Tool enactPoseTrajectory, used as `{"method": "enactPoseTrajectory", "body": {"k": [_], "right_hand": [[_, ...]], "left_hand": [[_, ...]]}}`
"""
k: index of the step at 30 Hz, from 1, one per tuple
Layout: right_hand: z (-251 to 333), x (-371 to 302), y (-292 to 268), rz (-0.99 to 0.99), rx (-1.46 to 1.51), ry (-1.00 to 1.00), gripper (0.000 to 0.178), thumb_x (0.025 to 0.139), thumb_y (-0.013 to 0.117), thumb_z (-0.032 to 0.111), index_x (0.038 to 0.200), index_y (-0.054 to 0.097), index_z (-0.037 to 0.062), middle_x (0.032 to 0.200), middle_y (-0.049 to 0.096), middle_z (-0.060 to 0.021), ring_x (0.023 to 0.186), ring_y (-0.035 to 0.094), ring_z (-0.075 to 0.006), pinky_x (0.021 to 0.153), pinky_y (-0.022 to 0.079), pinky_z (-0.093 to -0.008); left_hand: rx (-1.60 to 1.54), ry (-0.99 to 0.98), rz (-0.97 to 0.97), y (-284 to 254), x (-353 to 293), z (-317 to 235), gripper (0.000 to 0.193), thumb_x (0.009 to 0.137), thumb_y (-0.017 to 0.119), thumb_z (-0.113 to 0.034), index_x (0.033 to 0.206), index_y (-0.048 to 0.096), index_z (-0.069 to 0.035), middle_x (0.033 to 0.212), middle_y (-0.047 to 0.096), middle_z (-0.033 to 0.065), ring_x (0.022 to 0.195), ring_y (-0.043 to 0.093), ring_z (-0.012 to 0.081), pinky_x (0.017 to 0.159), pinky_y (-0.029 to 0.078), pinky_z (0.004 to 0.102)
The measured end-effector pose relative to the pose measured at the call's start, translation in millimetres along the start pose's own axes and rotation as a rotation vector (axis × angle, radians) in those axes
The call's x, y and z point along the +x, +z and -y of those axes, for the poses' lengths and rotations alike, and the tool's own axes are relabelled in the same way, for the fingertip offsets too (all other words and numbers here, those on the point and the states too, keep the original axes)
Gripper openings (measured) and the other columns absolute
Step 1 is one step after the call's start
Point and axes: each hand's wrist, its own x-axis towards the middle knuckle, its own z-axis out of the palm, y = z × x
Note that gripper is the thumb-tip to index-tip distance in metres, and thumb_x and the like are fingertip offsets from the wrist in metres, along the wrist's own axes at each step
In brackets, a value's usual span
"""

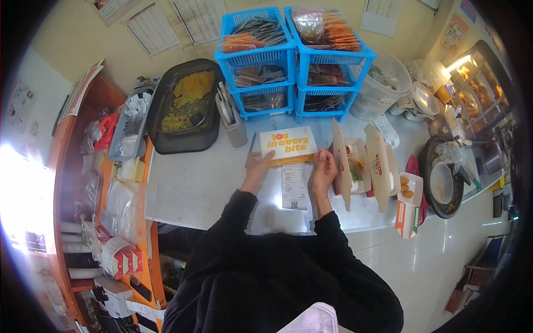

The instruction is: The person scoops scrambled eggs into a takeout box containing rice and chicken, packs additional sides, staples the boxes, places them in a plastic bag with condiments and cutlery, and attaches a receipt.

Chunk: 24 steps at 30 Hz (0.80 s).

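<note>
A white food carton (302, 136) with yellow-orange lettering and an orange side edge lies at the middle of the steel counter. My left hand (259, 168) grips its left front corner, thumb on top. At the right front corner, my right hand (325, 170) pinches the edge with curled fingers. A printed receipt (294, 191) rests on the counter between my forearms, its top end meeting the carton. Just right of my right hand stands an open takeaway box (341, 166) with food inside, some of it green. A second open box (383, 172) is beside it.
A small carton (410, 208) holding brown fried pieces sits by the counter's right front edge. Behind are blue stacked baskets (255, 53) of sachets and a clear tub (380, 89). A black tray (183, 141) of yellow food is left; a round black pan (444, 208) is right.
</note>
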Motion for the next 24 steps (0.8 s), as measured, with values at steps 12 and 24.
{"method": "enactPoseTrajectory", "body": {"k": [12,24], "right_hand": [[-32,-21,20,0.25,-0.271,0.19,0.021,0.096,0.061,0.023,0.091,0.066,0.0028,0.071,0.063,-0.0001,0.062,0.056,-0.0058,0.057,0.048,-0.0236],[-44,-4,17,0.301,-0.654,0.002,0.028,0.093,0.064,0.02,0.076,0.067,-0.0011,0.059,0.06,-0.0046,0.051,0.055,-0.0103,0.048,0.043,-0.0258]], "left_hand": [[-0.232,-0.139,0.111,4,-4,-30,0.069,0.08,0.076,-0.038,0.122,0.033,-0.004,0.11,0.056,0.0207,0.087,0.064,0.0266,0.068,0.056,0.0343],[-0.233,-0.096,0.086,1,7,-31,0.068,0.077,0.077,-0.044,0.121,0.039,-0.008,0.097,0.062,0.0133,0.064,0.065,0.0199,0.053,0.056,0.0276]]}}
